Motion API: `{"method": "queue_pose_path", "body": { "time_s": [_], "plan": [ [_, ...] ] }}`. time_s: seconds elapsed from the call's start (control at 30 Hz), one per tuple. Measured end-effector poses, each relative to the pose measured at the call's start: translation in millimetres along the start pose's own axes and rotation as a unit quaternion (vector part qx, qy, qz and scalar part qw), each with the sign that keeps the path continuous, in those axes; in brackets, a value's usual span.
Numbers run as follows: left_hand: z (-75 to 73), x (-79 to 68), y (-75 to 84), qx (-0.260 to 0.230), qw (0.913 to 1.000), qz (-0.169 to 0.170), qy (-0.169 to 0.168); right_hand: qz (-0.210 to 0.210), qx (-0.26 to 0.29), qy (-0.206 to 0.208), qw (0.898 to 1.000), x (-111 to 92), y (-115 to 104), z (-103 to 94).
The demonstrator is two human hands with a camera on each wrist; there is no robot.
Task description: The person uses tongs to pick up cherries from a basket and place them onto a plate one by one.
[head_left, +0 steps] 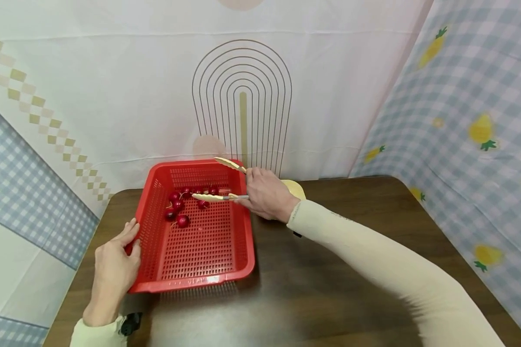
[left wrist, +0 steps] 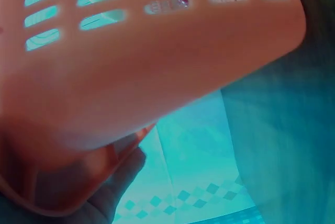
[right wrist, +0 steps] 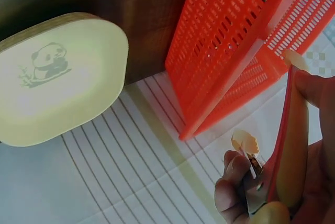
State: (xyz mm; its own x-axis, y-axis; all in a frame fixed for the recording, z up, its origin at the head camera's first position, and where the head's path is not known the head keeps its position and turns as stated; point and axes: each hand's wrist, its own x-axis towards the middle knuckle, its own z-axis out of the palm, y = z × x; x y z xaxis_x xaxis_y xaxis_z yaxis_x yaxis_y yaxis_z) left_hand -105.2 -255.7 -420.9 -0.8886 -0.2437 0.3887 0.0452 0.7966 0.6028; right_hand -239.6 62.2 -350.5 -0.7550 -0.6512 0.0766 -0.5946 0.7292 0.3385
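Note:
A red plastic basket (head_left: 239,241) with slotted walls stands on the table, several dark red cherries (head_left: 178,205) lying toward its back left. My left hand (head_left: 115,262) grips the basket's left rim, fingers outside and over the edge; the left wrist view shows the basket wall (left wrist: 157,72) close up, with part of the hand (left wrist: 125,177) below it. My right hand (head_left: 269,195) holds a pair of tongs (head_left: 210,197) by the handles at the basket's right rim. The cream tips of the tongs are spread apart, with nothing between them, above the back of the basket.
Partly hidden behind my right hand is a pale yellow plate (head_left: 294,188); the right wrist view shows its panda print (right wrist: 68,93). The dark wooden table (head_left: 330,284) meets a patterned cloth (head_left: 156,96) at the back and a checked cloth (head_left: 460,144) at the right.

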Motion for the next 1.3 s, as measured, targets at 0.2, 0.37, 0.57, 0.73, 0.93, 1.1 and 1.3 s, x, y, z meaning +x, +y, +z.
{"method": "queue_pose_path", "body": {
  "time_s": [0.2, 0.37, 0.57, 0.73, 0.93, 1.1, 1.3],
  "plan": [
    [1.2, 1.3, -0.1, 0.003, 1.0, 0.0, -0.002, -0.006, 0.0, -0.005, 1.0, 4.0, -7.0, 1.4],
    [0.5, 1.3, 2.2, 0.001, 0.9998, -0.01, -0.015, -0.015, -0.025, -0.005, 1.0, 7.1, -11.9, 1.0],
    [0.1, 0.9, 4.1, 0.001, 0.9994, -0.032, -0.014, -0.032, -0.042, -0.013, 0.999, 13.3, -19.7, -1.1],
    [2.1, 0.3, 4.0, -0.001, 0.9994, -0.033, -0.005, -0.042, -0.04, -0.027, 0.998, 18.0, -26.4, -1.2],
    [4.0, 0.1, 4.5, -0.003, 0.9997, -0.023, 0.004, -0.051, -0.046, -0.035, 0.997, 22.2, -34.2, -1.2],
    [5.7, -1.2, 4.8, -0.007, 0.9998, -0.013, 0.012, -0.059, -0.048, -0.037, 0.996, 25.7, -40.9, -0.4],
    [7.5, -1.8, 4.4, -0.006, 0.9998, -0.007, 0.016, -0.072, -0.04, -0.041, 0.996, 28.8, -49.2, 2.4]
  ]
}}
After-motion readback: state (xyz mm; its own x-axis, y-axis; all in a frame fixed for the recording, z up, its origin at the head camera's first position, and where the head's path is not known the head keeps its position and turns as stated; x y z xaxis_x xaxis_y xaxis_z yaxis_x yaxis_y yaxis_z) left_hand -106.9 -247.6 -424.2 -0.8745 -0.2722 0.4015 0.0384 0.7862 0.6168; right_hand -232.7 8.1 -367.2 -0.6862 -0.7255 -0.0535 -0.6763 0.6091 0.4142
